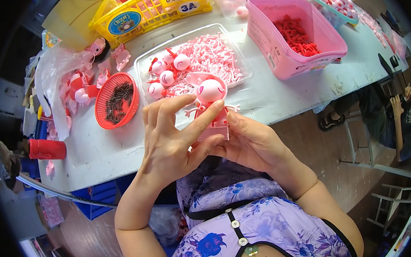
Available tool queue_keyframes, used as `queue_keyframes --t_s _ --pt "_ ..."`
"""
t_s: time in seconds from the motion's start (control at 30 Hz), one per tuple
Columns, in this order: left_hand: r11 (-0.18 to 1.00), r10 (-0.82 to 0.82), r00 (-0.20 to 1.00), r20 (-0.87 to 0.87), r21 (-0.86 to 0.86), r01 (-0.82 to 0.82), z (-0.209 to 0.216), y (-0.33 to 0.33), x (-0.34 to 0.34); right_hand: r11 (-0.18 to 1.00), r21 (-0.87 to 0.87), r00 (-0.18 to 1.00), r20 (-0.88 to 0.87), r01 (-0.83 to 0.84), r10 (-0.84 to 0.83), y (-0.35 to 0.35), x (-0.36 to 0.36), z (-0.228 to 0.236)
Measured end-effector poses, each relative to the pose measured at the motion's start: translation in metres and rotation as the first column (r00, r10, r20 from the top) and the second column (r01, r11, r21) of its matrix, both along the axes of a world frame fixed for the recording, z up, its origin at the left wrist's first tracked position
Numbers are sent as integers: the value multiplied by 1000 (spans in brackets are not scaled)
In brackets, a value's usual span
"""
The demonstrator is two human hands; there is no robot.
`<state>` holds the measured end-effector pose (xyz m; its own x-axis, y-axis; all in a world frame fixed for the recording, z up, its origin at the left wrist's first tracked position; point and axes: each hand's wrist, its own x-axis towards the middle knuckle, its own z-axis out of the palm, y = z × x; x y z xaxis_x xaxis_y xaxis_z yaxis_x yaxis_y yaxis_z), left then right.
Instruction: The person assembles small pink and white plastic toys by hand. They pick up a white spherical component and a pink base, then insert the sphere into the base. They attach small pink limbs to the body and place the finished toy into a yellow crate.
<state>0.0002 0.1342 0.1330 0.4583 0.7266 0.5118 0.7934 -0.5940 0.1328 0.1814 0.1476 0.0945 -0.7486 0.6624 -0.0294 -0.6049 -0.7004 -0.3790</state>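
Observation:
Above the table's near edge, both my hands hold a small pink toy figure [211, 91] upright. It has a round pale head with a drawn smile, thin pink arms, a red body and a pink block-shaped base. My left hand [168, 133] has its index finger across the figure's front and its thumb beside the base; its other fingers are lifted. My right hand [249, 137] grips the body and base from the right, its thumb at the figure's side and some fingers hidden behind. Just beyond lies a clear tray [141, 71] with several round smiling heads [166, 78] and many small pink pieces [210, 53].
A red round basket [100, 117] of dark screw-like pieces stands left of the tray. Pink shell parts [78, 84], a plastic bag [54, 76] and a red cylinder [47, 149] lie farther left. Behind are a yellow crate [154, 25] and a pink tub [281, 60] holding red pieces.

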Motion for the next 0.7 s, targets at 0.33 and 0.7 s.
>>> queue_keyframes --t_s 0.33,0.7 --pt "996 -40 943 329 88 12 2 8 -21 997 -51 994 -105 -49 44 5 2 -7" --pt "782 277 534 799 -511 358 -14 9 -14 998 27 997 -41 -57 58 1 -5 -13"
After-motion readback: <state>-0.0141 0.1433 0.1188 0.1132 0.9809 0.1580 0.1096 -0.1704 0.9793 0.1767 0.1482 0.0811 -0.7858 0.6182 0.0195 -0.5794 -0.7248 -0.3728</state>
